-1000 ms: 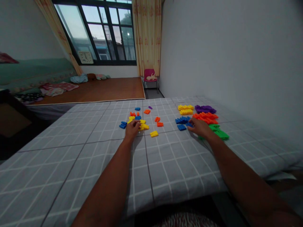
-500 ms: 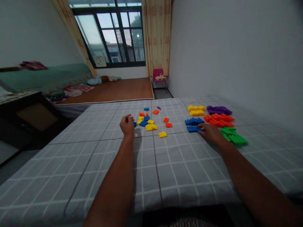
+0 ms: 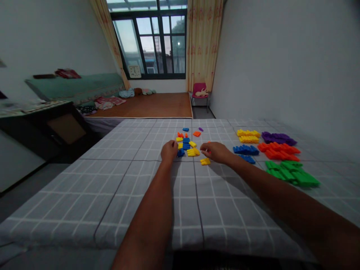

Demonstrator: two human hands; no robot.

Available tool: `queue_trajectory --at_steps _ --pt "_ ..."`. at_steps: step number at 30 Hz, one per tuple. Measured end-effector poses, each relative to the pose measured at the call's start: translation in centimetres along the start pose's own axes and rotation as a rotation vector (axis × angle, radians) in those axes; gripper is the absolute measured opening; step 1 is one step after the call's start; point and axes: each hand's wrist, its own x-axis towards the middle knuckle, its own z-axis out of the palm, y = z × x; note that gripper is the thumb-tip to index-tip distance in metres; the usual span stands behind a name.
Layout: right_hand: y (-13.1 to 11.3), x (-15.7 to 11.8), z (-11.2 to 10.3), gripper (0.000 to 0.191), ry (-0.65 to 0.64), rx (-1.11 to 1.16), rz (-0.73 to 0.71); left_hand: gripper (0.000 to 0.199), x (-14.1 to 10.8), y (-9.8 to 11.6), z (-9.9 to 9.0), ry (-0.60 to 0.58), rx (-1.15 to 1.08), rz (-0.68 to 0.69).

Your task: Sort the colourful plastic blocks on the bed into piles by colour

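Small plastic pieces, shaped somewhat like pegs, lie in a loose mixed pile in the middle of the table. My left hand [image 3: 169, 150] is at the pile's left edge, fingers curled and largely hidden, close beside a blue piece [image 3: 180, 153]. Over the pile's right side is my right hand [image 3: 216, 151], its thumb and fingers apart with nothing visible between them. It partly covers some orange pieces. Near it are yellow pieces [image 3: 193, 152] and a separate yellow pair [image 3: 205, 161].
Sorted rows stand at the right: yellow [image 3: 248, 137], purple [image 3: 278, 138], orange [image 3: 279, 151], blue [image 3: 246, 150] and green [image 3: 292, 173]. A checked cloth [image 3: 135, 195] covers the table. A white wall runs along the right; a bed [image 3: 160, 105] is beyond the table.
My right hand has left the blue rows and moved left to the mixed pile. The left hand has come down against the pile's left edge. The view has turned slightly left.
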Motion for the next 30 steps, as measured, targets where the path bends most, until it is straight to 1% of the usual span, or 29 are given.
queue_trajectory --at_steps 3,6,9,11,12,14,16,18,20,22,24,25,28,30 --pt "-1.8 4.5 1.2 0.026 0.027 -0.011 -0.052 0.026 0.1 -0.2 0.1 0.049 -0.074 0.002" --pt "-3.1 7.9 2.4 0.032 -0.005 -0.114 -0.068 0.027 0.1 -0.7 0.6 0.005 -0.176 0.003" --pt "-3.6 9.9 3.3 0.034 -0.097 -0.191 -0.056 0.028 0.1 -0.8 1.2 -0.03 -0.213 0.015" --pt "-3.4 10.6 3.7 0.033 -0.123 -0.18 -0.115 0.028 0.1 -0.7 1.4 -0.054 -0.203 0.032" --pt "-3.2 10.7 3.9 0.034 -0.106 -0.163 -0.172 0.028 0.1 -0.7 1.5 -0.067 -0.204 0.047" --pt "-2.8 10.5 4.0 0.04 -0.025 -0.125 -0.291 0.028 0.2 -0.7 1.6 -0.108 -0.221 0.081" --pt "-2.2 9.8 3.8 0.045 0.05 -0.119 -0.339 0.028 0.5 -1.1 1.6 -0.147 -0.256 0.108" --pt "-1.4 8.8 3.3 0.047 0.088 -0.148 -0.294 0.025 0.8 -1.5 1.4 -0.131 -0.285 0.086" --pt "-0.6 7.7 2.7 0.048 0.106 -0.152 -0.198 0.021 1.0 -1.9 1.2 -0.067 -0.295 0.038" --pt "-0.2 6.8 2.0 0.05 0.085 -0.109 -0.143 0.02 1.0 -2.0 0.9 0.001 -0.264 0.007" --pt "-0.8 6.1 1.8 0.05 0.055 -0.074 -0.167 0.021 0.9 -1.9 0.8 0.062 -0.204 0.006" --pt "-1.4 5.8 1.9 0.048 0.042 -0.071 -0.212 0.022 0.8 -1.8 0.7 0.102 -0.175 0.007" --pt "-4.2 5.1 2.6 0.043 0.003 -0.087 -0.419 0.025 0.6 -1.6 0.4 0.19 -0.133 -0.008" --pt "-6.0 4.9 3.3 0.035 -0.034 -0.098 -0.5 0.027 0.7 -1.7 0.1 0.202 -0.131 -0.037"
